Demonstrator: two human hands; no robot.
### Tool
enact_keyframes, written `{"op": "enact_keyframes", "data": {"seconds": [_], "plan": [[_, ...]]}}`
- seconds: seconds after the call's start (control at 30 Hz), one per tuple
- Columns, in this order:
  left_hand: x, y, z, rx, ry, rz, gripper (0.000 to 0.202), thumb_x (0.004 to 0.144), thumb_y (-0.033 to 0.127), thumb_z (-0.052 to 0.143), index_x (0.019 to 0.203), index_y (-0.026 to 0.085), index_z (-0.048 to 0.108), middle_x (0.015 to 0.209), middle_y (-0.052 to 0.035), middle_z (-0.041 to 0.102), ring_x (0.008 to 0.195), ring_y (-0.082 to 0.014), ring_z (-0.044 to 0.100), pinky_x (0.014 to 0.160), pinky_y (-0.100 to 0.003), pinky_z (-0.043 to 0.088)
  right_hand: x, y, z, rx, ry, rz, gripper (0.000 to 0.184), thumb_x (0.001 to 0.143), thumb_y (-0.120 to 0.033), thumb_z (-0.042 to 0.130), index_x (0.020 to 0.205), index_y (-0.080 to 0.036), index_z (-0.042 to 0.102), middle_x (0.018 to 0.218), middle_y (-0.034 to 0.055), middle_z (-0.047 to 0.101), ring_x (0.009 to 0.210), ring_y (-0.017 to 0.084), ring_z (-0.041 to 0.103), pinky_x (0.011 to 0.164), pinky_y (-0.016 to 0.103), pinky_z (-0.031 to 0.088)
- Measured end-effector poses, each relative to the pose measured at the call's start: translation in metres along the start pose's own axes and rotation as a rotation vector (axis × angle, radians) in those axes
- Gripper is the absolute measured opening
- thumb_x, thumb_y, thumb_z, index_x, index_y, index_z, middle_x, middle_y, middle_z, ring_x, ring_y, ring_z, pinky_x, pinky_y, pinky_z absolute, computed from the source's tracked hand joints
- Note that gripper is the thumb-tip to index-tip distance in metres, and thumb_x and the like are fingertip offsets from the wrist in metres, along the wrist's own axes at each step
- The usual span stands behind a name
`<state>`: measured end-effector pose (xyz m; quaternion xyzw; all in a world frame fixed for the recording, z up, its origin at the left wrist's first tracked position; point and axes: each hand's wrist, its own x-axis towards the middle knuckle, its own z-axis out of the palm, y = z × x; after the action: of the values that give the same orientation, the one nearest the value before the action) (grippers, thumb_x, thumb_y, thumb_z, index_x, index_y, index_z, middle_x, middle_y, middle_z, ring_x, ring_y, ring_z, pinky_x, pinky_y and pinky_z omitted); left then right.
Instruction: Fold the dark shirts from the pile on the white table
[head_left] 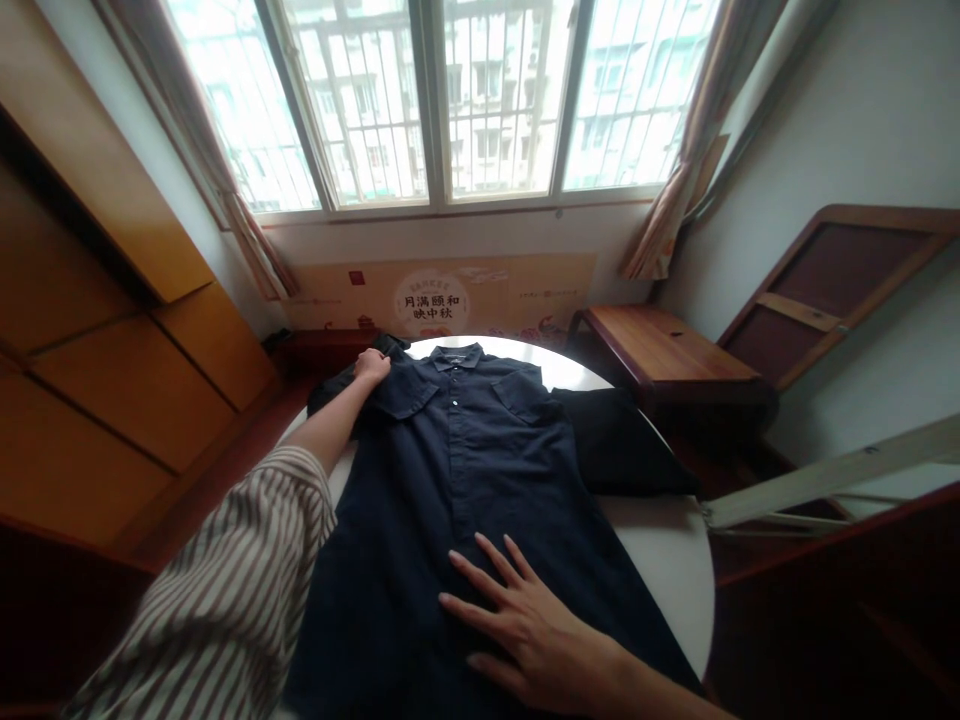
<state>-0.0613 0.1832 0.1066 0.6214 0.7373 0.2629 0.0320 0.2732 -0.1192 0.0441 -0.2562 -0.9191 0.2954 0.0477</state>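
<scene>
Head view: dark buttoned shirt (465, 450), face up, spread flat on round white tabletop (667, 545), collar toward the window. Right hand (525, 625): fingers splayed, released, pressing the lower front. Left hand (371, 365): at far shoulder, fingers perhaps pinching cloth, too small to tell. Step, as judged: smoothing. Sleeves reach both rims; drawing them inward calls for care there. Open room: bare tabletop at right.

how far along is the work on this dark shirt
Done: the dark shirt lies buttoned, front up, spread on the round white table. In hand: the right hand presses flat on its lower front; the left hand is at one shoulder, its grip too small to judge. Left: no fold shows yet, and the opposite sleeve lies spread out sideways.
</scene>
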Motion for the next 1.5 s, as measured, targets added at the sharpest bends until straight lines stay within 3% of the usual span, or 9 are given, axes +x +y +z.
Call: {"op": "enact_keyframes", "data": {"seconds": [0.13, 0.3, 0.43, 0.5, 0.57, 0.7, 1.13, 1.3, 1.5], "plan": [[-0.065, 0.002, -0.019, -0.047, -0.031, 0.329, 0.028, 0.098, 0.03, 0.053, 0.107, 0.005, 0.062, 0.106, -0.0112, 0.063, 0.094, -0.0141, 0.057, 0.093, -0.029, 0.043, -0.051, 0.0, -0.002, -0.024, 0.014, 0.018, 0.073, 0.091, -0.055, 0.057, 0.155, -0.033, 0.026, 0.16, 0.0067, 0.027, 0.145, 0.033, 0.028, 0.117, 0.056, 0.027], [-0.225, -0.04, -0.061, -0.116, -0.403, 0.898, 0.016, 0.097, 0.027, 0.054, 0.095, 0.018, 0.067, 0.09, -0.0039, 0.065, 0.082, -0.0132, 0.061, 0.078, -0.023, 0.05, -0.128, 0.016, 0.021, -0.302, 0.244, 0.013, 0.073, 0.086, -0.048, 0.067, 0.15, -0.027, 0.039, 0.152, 0.0082, 0.043, 0.139, 0.03, 0.041, 0.114, 0.047, 0.037], [-0.326, -0.089, -0.098, -0.068, -0.463, 0.88, 0.041, 0.084, 0.045, 0.071, 0.119, 0.023, 0.065, 0.111, -0.0088, 0.066, 0.1, -0.0213, 0.062, 0.085, -0.03, 0.054, -0.166, 0.032, 0.044, -0.491, 0.524, 0.074, 0.06, 0.089, -0.032, 0.066, 0.145, -0.024, 0.048, 0.148, 0.0077, 0.049, 0.138, 0.027, 0.044, 0.113, 0.041, 0.039], [-0.355, -0.112, -0.108, 0.001, -0.406, 0.835, 0.055, 0.08, 0.048, 0.074, 0.129, 0.027, 0.061, 0.124, -0.0101, 0.062, 0.111, -0.025, 0.06, 0.091, -0.034, 0.055, -0.178, 0.038, 0.05, -0.471, 0.587, 0.113, 0.056, 0.09, -0.027, 0.063, 0.144, -0.023, 0.049, 0.149, 0.0077, 0.047, 0.137, 0.027, 0.045, 0.111, 0.039, 0.043], [-0.375, -0.131, -0.11, 0.04, -0.327, 0.829, 0.049, 0.084, 0.041, 0.072, 0.13, 0.029, 0.06, 0.126, -0.0096, 0.062, 0.113, -0.0245, 0.059, 0.093, -0.035, 0.055, -0.185, 0.042, 0.052, -0.43, 0.607, 0.125, 0.053, 0.092, -0.02, 0.057, 0.145, -0.023, 0.049, 0.151, 0.0068, 0.045, 0.135, 0.025, 0.046, 0.11, 0.036, 0.045], [-0.393, -0.153, -0.101, 0.018, -0.22, 0.859, 0.033, 0.094, 0.014, 0.058, 0.124, 0.024, 0.063, 0.117, -0.0088, 0.065, 0.106, -0.0182, 0.063, 0.089, -0.031, 0.057, -0.188, 0.046, 0.05, -0.408, 0.595, 0.085, 0.056, 0.093, -0.007, 0.045, 0.146, -0.026, 0.047, 0.149, 0.0046, 0.048, 0.134, 0.02, 0.049, 0.11, 0.031, 0.045], [-0.39, -0.174, -0.101, 0.069, -0.225, 0.965, 0.032, 0.092, 0.028, 0.065, 0.124, 0.023, 0.064, 0.119, -0.0082, 0.068, 0.105, -0.0195, 0.066, 0.089, -0.031, 0.059, -0.168, 0.028, 0.032, -0.406, 0.681, 0.008, 0.05, 0.091, -0.007, 0.047, 0.138, -0.024, 0.056, 0.129, 0.0062, 0.065, 0.12, 0.018, 0.061, 0.101, 0.029, 0.053], [-0.383, -0.174, -0.108, -0.001, -0.315, 0.91, 0.022, 0.095, 0.019, 0.058, 0.114, 0.026, 0.068, 0.121, -0.006, 0.068, 0.104, -0.0172, 0.067, 0.084, -0.025, 0.059, -0.171, 0.029, 0.029, -0.459, 0.647, 0.007, 0.05, 0.088, -0.005, 0.047, 0.134, -0.021, 0.059, 0.127, 0.0058, 0.066, 0.119, 0.018, 0.062, 0.1, 0.027, 0.053], [-0.378, -0.169, -0.111, -0.046, -0.315, 0.9, 0.042, 0.095, 0.005, 0.045, 0.128, 0.024, 0.061, 0.115, -0.0065, 0.07, 0.1, -0.0157, 0.068, 0.085, -0.022, 0.058, -0.172, 0.03, 0.027, -0.489, 0.619, -0.012, 0.051, 0.087, -0.004, 0.046, 0.134, -0.02, 0.059, 0.126, 0.0057, 0.067, 0.118, 0.017, 0.062, 0.1, 0.024, 0.053]]}}
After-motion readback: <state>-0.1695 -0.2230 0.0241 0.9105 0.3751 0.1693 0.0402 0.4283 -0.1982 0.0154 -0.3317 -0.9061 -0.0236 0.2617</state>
